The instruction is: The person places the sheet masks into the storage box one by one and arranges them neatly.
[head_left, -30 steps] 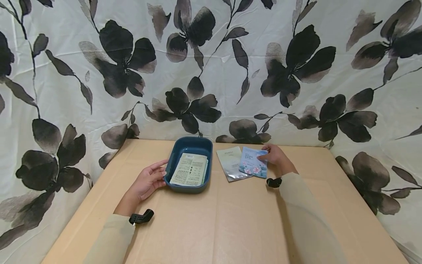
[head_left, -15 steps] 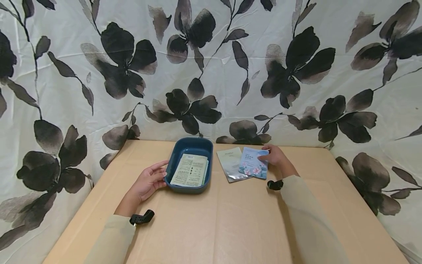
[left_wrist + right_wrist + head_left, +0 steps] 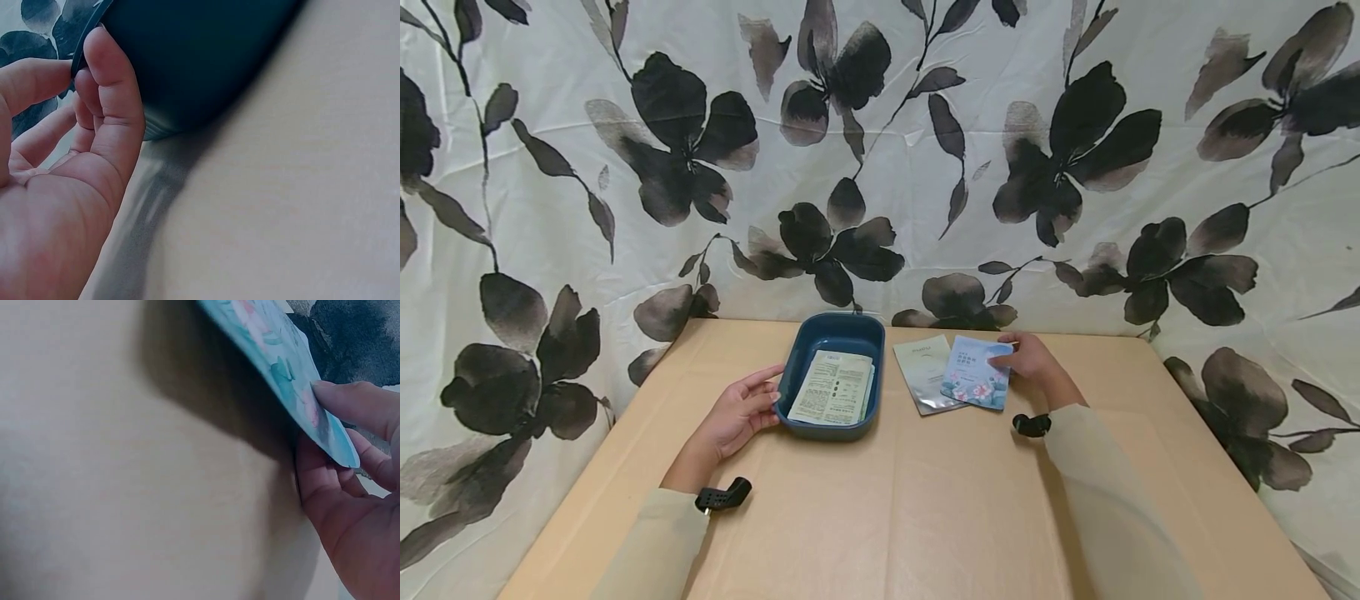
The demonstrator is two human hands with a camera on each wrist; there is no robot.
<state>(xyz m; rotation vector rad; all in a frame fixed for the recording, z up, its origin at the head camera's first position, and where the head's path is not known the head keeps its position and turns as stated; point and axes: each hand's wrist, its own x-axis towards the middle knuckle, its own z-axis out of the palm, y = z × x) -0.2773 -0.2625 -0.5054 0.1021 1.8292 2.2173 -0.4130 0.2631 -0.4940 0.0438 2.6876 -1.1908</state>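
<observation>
On the left, a dark blue plastic tub [image 3: 831,432] holds a small stack of pale green printed packets [image 3: 831,387]. My left hand [image 3: 741,421] grips the tub's near-left rim; in the left wrist view, finger and thumb tips meet at the rim of the tub [image 3: 187,69]. To the right, my right hand [image 3: 1028,365] pinches the right edge of a flat blue sachet [image 3: 973,371] with pink flowers. Seen from the right wrist, the thumb lies on the printed face of the sachet [image 3: 281,369] and fingers are under it. A pale green and silver sachet [image 3: 922,375] lies partly beneath the blue one.
Everything stands near the back edge of a light wooden-toned table [image 3: 887,517]. Behind hangs a white cloth [image 3: 925,192] with dark flowers. Each wrist carries a black band [image 3: 722,496].
My right hand and wrist have shifted slightly to the right, and the blue sachet has tilted a little in the grip. The left hand stays on the tub.
</observation>
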